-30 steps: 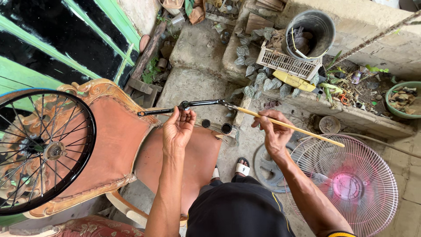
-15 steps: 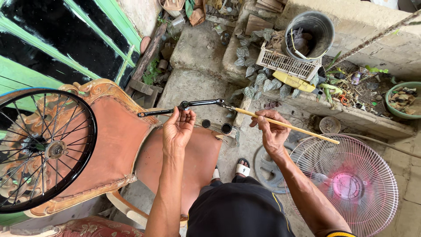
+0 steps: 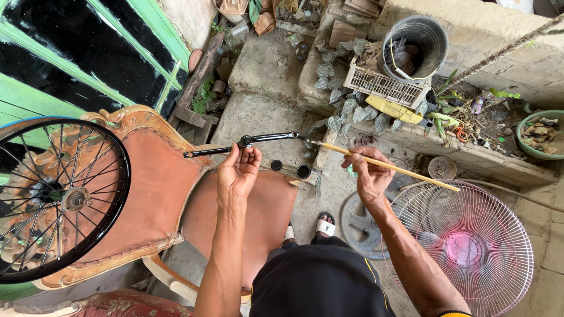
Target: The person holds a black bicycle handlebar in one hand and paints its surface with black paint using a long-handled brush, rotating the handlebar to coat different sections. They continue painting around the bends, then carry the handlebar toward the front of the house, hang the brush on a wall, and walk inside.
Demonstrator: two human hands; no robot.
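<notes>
Above the worn reddish seat of an ornate carved wooden chair point(image 3: 147, 194), the left hand point(image 3: 237, 175) pinches the middle of a long black metal bicycle crank point(image 3: 247, 141) between thumb and fingertips, holding it level. The right hand point(image 3: 370, 176) is closed around a thin yellow wooden-handled brush point(image 3: 382, 166), whose tip touches the crank's right end; the bristles are too small to make out. A black spoked bicycle wheel point(image 3: 59, 199) leans on the chair back, its left edge cut off by the frame. Two small dark round pots point(image 3: 290, 168) sit just beyond the seat; their contents cannot be told. Farther off, a grey metal bucket point(image 3: 416, 44) holds dark crumpled material, a white slatted plastic crate point(image 3: 385, 87) lies beside it, and a green bowl point(image 3: 537, 134), partly cut off, holds brown scraps. A pink-centred wire fan guard point(image 3: 470, 246) stands right of the person's knees.
</notes>
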